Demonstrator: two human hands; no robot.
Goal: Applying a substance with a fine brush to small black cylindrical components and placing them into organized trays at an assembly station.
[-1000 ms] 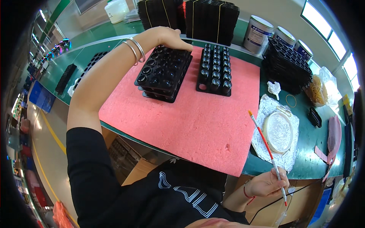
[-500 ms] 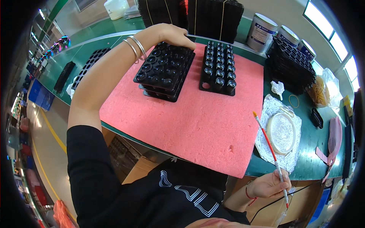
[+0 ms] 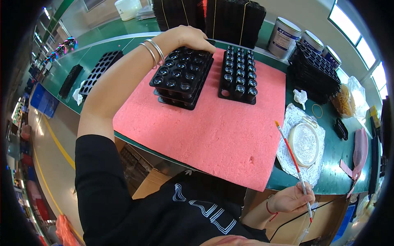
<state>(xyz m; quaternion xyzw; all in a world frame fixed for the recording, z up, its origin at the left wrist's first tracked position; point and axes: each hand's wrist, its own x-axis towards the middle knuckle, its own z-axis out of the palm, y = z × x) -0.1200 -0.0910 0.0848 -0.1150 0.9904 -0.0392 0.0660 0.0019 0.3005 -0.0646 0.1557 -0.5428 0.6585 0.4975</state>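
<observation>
My left hand (image 3: 192,37) reaches across to the far end of a stack of black plastic trays (image 3: 176,76). It grips the top tray's far edge, the thumb lying along the right corner; most of its fingers are hidden. Shiny black round pieces fill the tray's pockets. To the right lies another black tray (image 3: 238,74) with rows of similar glossy pieces and one bare pocket at its near left corner. Low at the right, my right hand (image 3: 292,199) pinches a thin paintbrush (image 3: 292,153), its bristle tip pointing up and away.
A pink foam sheet (image 3: 197,135) lies under the trays on the green table. On the right, a round pale dish (image 3: 304,143) sits on white tissue (image 3: 283,158), near a black tray pile (image 3: 314,74) and metal cans (image 3: 284,37). Tall black stacks (image 3: 234,20) stand behind.
The whole view has shifted slightly, so the trays and foam sheet appear a little farther right. My left hand keeps its place on the stack, and the right still holds the paintbrush.
</observation>
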